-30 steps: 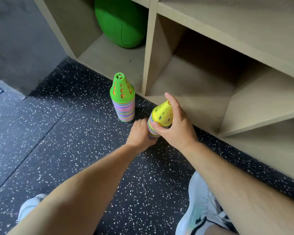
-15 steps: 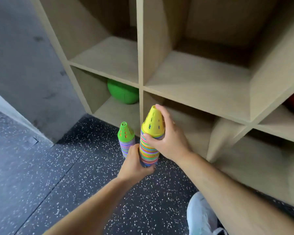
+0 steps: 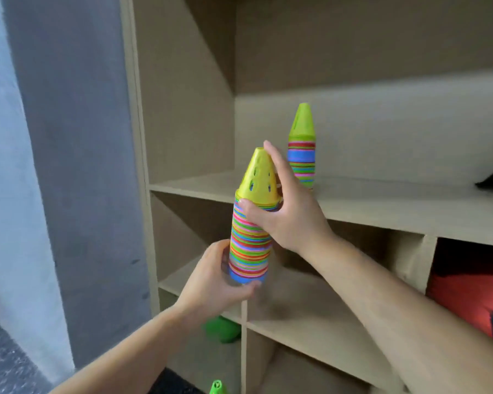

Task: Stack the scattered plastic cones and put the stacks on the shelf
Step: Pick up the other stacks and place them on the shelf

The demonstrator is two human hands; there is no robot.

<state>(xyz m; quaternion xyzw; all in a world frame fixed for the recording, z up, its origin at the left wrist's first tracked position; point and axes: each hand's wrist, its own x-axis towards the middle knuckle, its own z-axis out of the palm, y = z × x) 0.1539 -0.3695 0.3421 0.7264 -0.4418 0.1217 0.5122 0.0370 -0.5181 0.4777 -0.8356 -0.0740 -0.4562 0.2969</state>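
Head view — beige shelf [image 3: 382,200], grey wall [image 3: 77,166]

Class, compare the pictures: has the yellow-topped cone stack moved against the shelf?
Yes, upward: the yellow-topped cone stack stood at floor level by the bottom row of the shelf; now it is level with a higher shelf board.

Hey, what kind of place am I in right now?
Probably a gym or sports-equipment storeroom. A wooden cubby shelf holds a green-topped cone stack, a green ball sits in a lower cubby, and the left hand and right hand grip a yellow-topped cone stack.
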